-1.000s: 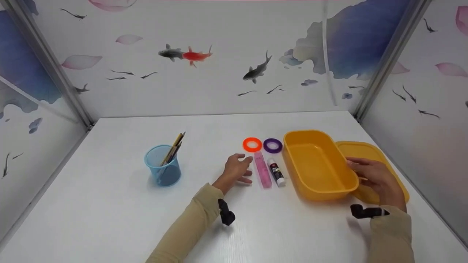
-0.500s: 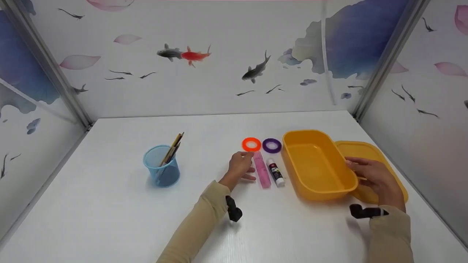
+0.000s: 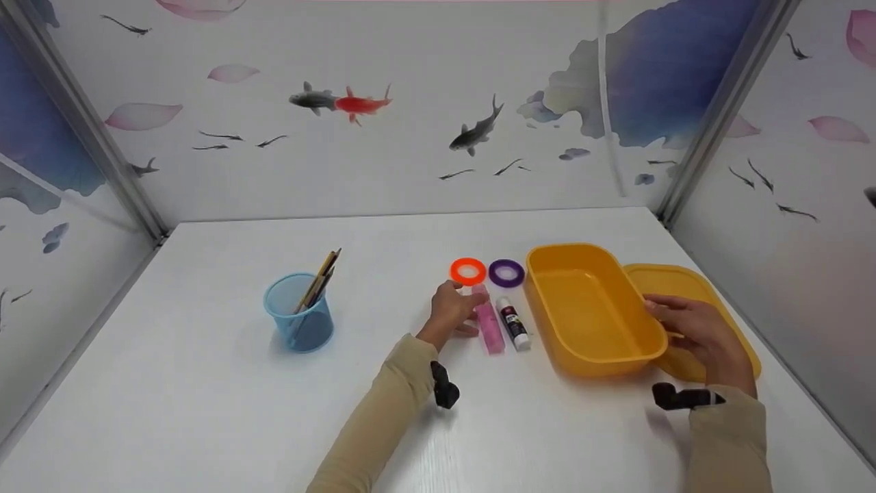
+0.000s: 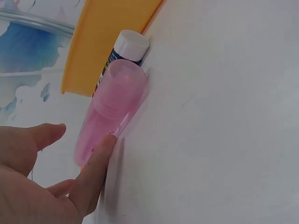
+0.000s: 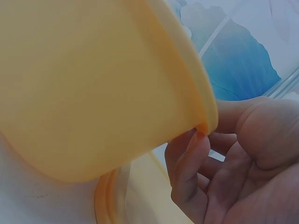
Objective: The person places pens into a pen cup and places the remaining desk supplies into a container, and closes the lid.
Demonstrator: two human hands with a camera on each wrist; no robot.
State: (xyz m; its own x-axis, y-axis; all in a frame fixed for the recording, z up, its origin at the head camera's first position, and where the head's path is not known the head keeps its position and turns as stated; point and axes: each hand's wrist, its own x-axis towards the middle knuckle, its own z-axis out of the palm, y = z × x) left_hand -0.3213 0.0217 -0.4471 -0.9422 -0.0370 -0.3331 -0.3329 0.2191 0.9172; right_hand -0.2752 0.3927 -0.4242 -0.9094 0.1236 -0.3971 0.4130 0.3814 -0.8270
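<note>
1. Translucent pink plastic cylinder (image 4: 112, 100): probably light, stiff and rather slippery; best grasped around its middle, thumb opposing fingers.
2. Appearance: smooth, rounded, paler at the near end; it lies left of the open yellow rectangular plastic box (image 3: 592, 308), a black-labelled, white-capped plastic stick (image 3: 514, 325) between them.
3. Left hand (image 3: 452, 309): fingers extended beside the cylinder, thumb apart from it; fingertip contact seems likely but is partly obscured.
4. Right hand (image 3: 699, 332): pinches the box's right rim.
</note>
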